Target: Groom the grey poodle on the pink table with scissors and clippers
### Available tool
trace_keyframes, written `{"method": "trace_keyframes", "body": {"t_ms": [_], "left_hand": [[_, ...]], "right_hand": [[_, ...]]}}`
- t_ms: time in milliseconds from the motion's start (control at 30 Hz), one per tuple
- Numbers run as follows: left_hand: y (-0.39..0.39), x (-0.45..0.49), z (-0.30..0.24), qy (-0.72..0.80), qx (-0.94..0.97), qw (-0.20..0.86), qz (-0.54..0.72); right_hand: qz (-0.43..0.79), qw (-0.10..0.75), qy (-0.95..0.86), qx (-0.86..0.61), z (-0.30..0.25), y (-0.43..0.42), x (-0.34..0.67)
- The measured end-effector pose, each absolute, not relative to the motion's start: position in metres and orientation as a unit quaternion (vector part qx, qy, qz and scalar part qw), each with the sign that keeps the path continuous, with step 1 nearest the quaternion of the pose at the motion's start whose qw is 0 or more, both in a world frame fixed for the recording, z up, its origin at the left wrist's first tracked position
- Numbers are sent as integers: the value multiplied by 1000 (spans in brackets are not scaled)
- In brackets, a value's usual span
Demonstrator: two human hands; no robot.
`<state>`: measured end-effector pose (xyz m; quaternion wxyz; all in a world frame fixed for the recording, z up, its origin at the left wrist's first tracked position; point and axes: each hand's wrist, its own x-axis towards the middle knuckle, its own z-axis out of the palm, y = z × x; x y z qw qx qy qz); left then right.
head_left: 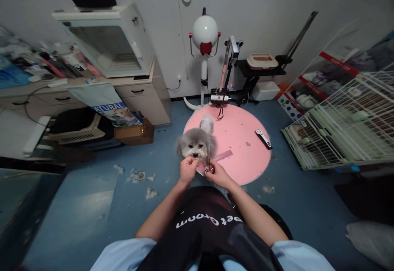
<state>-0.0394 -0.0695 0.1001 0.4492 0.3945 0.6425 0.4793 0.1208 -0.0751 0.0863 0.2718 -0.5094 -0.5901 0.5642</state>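
Note:
A fluffy grey dog with a paler muzzle faces me on the near left part of a round pink grooming table. My left hand is closed at the dog's chin, its fingers pinched together on the muzzle fur. In my right hand is a pair of scissors, fingers at the handles, blades pointing up beside the dog's cheek on the right. A purple comb lies on the table just right of the dog.
White-and-black clippers rest near the table's right edge. Behind it stand a dryer on a pole and a grooming arm. Wire cages are at right, a cabinet at left. Fur clumps dot the floor.

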Motion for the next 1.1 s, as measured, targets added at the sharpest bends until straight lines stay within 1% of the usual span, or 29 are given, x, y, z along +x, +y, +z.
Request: {"method": "trace_keyframes", "body": {"t_ms": [133,533,667,867,1100], "left_hand": [[-67,-38,107,645,394,448,478],[-66,-39,110,658,403,444,456],[-65,-38,115,663,396,450,449],[-64,-39,127,669,384,466,434],[-64,-43,131,682,413,469,379]], "right_hand": [[599,320,-536,-502,71,-84,106],[665,375,-447,-467,57,-103,80],[669,402,-419,-463,49,-107,72],[671,416,-416,-451,41,-109,59],[670,440,-401,-444,39,-110,43]]}}
